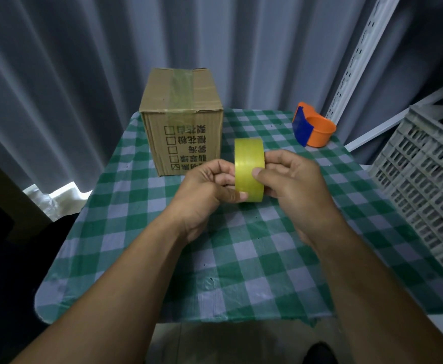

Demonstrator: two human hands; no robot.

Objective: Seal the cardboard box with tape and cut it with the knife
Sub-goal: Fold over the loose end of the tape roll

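A brown cardboard box (182, 122) with printed characters stands upright at the table's far left, a strip of clear yellowish tape running over its top seam. In front of it, above the table's middle, both hands hold a yellow roll of tape (249, 164) on edge. My left hand (207, 185) grips the roll's left side and bottom. My right hand (286, 179) holds its right side, thumb pressed on the outer band. An orange and blue tape cutter (313, 126) sits at the far right of the table. No separate knife is visible.
The table (215, 258) wears a green and white checked cloth. A grey plastic lattice crate (425, 179) leans at the right edge. Grey curtains hang behind, with a white slotted rail (359, 56) at the upper right.
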